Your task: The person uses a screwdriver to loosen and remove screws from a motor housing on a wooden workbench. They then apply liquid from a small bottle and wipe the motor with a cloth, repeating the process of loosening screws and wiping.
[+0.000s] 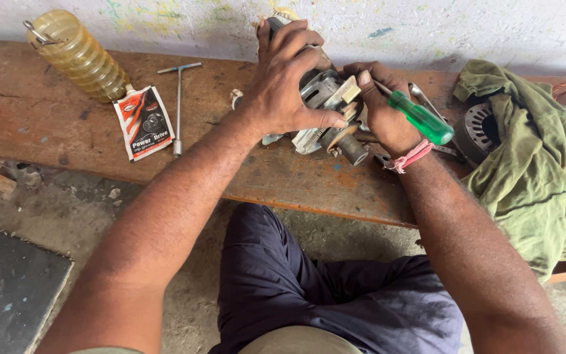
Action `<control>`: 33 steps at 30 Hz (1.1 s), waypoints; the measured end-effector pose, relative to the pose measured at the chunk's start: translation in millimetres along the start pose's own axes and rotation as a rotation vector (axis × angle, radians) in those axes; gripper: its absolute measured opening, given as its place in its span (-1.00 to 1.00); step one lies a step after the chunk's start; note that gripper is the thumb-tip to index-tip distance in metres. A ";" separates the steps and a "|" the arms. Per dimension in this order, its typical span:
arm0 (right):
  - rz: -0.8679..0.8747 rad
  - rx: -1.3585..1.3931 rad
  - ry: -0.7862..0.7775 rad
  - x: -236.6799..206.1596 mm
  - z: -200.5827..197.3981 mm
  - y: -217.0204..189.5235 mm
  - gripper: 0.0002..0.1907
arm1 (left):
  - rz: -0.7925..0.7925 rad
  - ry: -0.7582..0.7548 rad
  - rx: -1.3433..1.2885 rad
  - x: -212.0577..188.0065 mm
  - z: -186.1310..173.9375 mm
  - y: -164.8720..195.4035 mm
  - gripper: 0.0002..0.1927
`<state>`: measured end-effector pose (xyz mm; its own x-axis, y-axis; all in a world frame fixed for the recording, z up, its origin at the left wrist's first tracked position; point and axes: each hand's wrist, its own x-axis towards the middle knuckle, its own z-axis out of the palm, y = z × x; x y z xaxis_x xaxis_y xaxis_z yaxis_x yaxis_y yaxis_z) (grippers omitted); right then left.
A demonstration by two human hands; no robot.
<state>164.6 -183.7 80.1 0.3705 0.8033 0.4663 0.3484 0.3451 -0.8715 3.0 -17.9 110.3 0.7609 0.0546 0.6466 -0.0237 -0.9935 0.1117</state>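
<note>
Bottle (pixel 76 56), sachet (pixel 144 122) and T-wrench (pixel 179 98) left on the bench (pixel 34 118), cloth (pixel 532 164) right

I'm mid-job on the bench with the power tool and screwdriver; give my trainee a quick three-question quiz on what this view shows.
1. True or false: the left hand grips the grey power tool from above.
2. Which hand holds the green-handled screwdriver? A) left B) right C) neither
3. Fill in: the plastic bottle of yellowish liquid lies on its ____ on the wooden bench.

Key: 1 true. 2 B, the right hand. 3 side, left of the T-handle wrench and beside a small sachet; a green cloth is on the right.
</note>
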 end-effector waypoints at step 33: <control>-0.286 0.145 0.125 -0.5 -30.7 2.6 -0.42 | -0.005 0.131 -0.044 -5.2 15.4 -6.2 -0.34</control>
<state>191.7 -198.1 82.3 0.3809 0.6014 0.7023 0.3306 0.6207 -0.7109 9.2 -13.6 94.6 0.6701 0.0748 0.7384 -0.0511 -0.9879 0.1464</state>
